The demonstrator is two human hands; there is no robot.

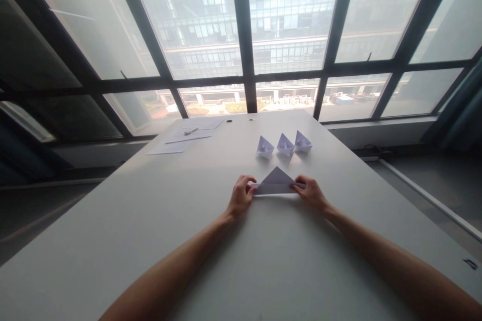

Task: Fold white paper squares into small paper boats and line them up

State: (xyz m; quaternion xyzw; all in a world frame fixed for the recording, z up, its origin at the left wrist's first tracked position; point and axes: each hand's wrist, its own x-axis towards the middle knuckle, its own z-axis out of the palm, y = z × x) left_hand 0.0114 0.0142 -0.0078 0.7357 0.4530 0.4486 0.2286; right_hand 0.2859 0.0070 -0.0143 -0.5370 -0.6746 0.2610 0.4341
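The left hand (240, 195) and right hand (311, 193) each pinch a bottom corner of the triangular folded paper (276, 183), flat on the white table (226, 261) near three paper boats (285, 145), seemingly mid-fold, where a clean crease calls for even pressure.

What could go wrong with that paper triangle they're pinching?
1. The left hand and right hand pinch opposite lower corners of the folded paper triangle; an uneven pull might tear it or skew the crease.
2. Three paper boats stand just beyond it on the table; a forward push could knock them over.
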